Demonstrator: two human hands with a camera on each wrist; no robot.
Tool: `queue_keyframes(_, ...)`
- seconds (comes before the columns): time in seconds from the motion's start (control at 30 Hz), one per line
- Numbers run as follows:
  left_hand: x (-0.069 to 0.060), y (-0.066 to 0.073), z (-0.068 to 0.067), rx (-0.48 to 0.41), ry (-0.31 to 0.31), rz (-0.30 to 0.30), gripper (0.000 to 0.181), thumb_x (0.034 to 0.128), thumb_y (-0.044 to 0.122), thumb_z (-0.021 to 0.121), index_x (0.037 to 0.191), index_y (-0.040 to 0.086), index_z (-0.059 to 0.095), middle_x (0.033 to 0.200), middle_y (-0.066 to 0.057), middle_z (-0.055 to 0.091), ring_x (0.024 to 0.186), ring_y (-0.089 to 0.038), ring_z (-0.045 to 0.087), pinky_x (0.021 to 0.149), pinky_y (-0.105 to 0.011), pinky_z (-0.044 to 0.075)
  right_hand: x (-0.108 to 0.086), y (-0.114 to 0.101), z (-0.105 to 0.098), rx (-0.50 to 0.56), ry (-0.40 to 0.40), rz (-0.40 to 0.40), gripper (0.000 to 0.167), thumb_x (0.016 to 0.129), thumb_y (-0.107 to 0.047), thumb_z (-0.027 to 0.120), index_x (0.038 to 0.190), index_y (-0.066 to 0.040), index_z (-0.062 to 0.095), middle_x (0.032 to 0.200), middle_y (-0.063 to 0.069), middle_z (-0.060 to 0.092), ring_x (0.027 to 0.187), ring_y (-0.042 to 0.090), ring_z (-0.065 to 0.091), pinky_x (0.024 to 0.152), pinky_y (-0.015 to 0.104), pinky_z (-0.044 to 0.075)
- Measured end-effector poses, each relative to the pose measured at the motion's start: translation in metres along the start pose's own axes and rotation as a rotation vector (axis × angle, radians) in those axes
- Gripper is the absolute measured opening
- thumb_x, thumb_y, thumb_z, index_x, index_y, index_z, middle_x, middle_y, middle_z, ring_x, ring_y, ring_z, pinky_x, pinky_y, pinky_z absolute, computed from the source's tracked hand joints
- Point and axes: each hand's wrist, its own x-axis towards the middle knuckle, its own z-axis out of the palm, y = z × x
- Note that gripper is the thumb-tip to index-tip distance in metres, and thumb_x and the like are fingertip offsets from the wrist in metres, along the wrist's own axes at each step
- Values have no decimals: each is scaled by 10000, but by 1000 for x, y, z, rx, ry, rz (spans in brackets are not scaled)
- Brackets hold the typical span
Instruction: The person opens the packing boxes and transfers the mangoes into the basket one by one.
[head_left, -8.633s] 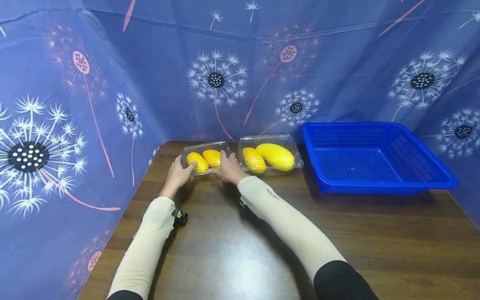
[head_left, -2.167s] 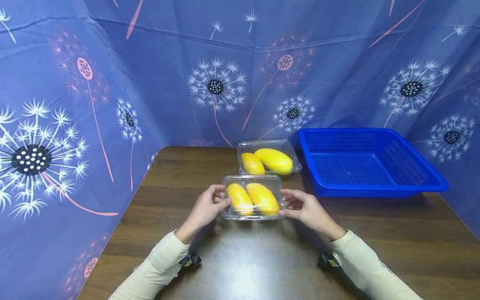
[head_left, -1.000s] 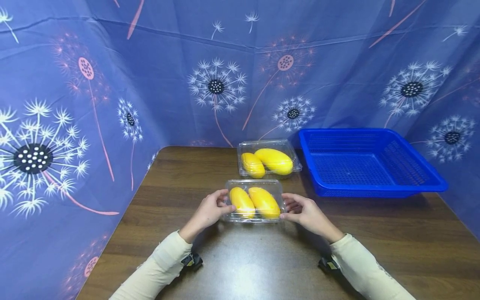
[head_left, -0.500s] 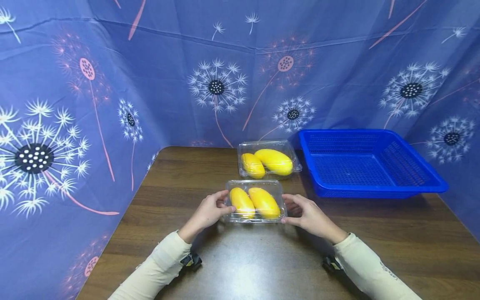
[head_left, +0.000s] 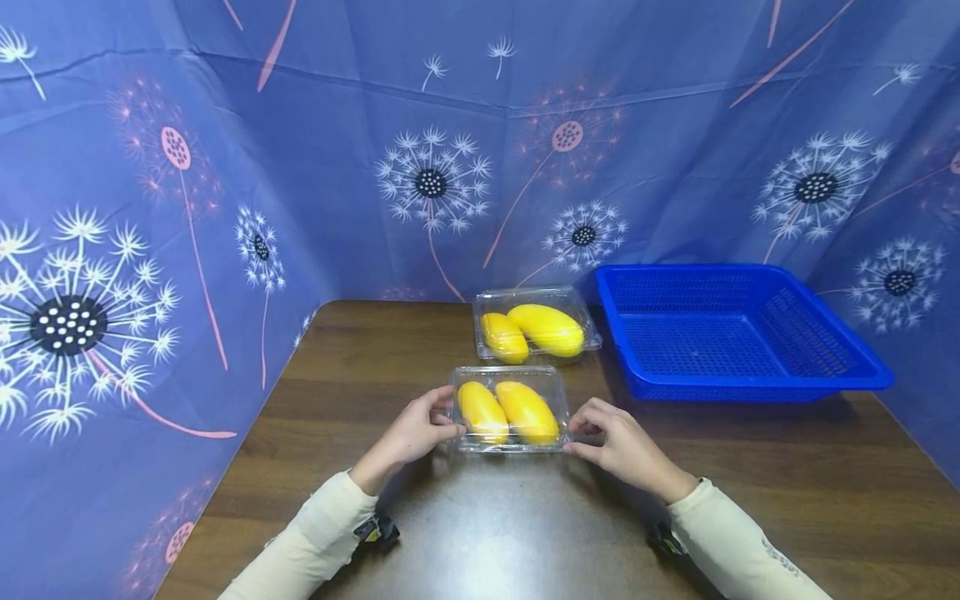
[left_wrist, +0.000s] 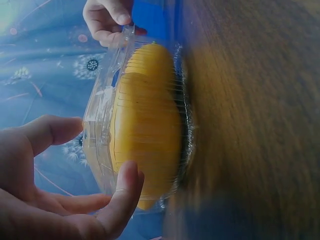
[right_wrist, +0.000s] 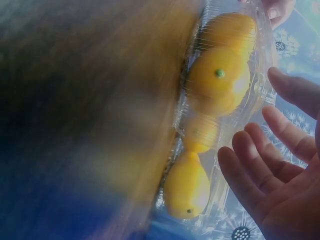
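A clear plastic clamshell box (head_left: pixel 551 379) holding two yellow mangoes (head_left: pixel 527 412) sits on the table in front of me, its lid down. At its left end, my left hand (head_left: pixel 408 429) holds the box, thumb at the front and fingers at the side. In the left wrist view, the thumb and fingers of that hand (left_wrist: pixel 45 190) meet the clear wall. My right hand (head_left: pixel 618 442) is at the right end, close to the front corner. The right wrist view shows this hand (right_wrist: pixel 285 185) with fingers spread and apart, beside the box.
Behind the held box stands a second clear clamshell box (head_left: pixel 487 296) with two mangoes (head_left: pixel 546 329). To its right is a blue perforated plastic basket (head_left: pixel 750 390). A patterned blue cloth (head_left: pixel 337 167) hangs around the brown wooden table (head_left: pixel 337 358).
Since the oldest frame, both hands have brought the box from the back left to the front centre. In the last second the right hand's fingers have loosened at the box; the box has stayed put.
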Motion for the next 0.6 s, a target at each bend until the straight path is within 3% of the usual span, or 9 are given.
queue_keyframes(0.2, -1, -3, -1, -37, -8, -55, 706, 817, 89, 753, 1392, -107, 392, 1113, -204, 613, 819, -163, 616, 721, -332, 585, -2, 1, 2, -83, 36, -138, 191, 711, -85, 843, 820, -149, 699, 838, -76, 614, 761, 58, 619, 672, 241, 548)
queue_keyframes(0.33, -2, -5, -3, -25, -20, -57, 656, 835, 112, 745, 1349, -139, 422, 962, -166, 626, 698, -149, 601, 668, -335, 588, -2, 1, 3, -132, 70, -219, 177, 695, -88, 851, 811, -158, 736, 804, -97, 607, 746, 26, 578, 648, 202, 501)
queue_keyframes(0.47, -3, -6, -3, -3, -13, -67, 615, 839, 158, 750, 1308, -126, 471, 878, -127, 637, 654, -148, 605, 638, -316, 579, -1, 0, 3, -162, 77, -259, 177, 686, -82, 854, 795, -168, 743, 765, -116, 587, 731, 15, 544, 635, 175, 467)
queue_keyframes(0.6, -6, -9, -3, -7, -44, -123, 491, 859, 224, 734, 1189, -80, 534, 780, -84, 615, 618, -147, 592, 599, -288, 559, -2, -2, 4, -190, 68, -275, 186, 678, -68, 853, 788, -167, 741, 749, -108, 577, 722, 33, 535, 621, 197, 461)
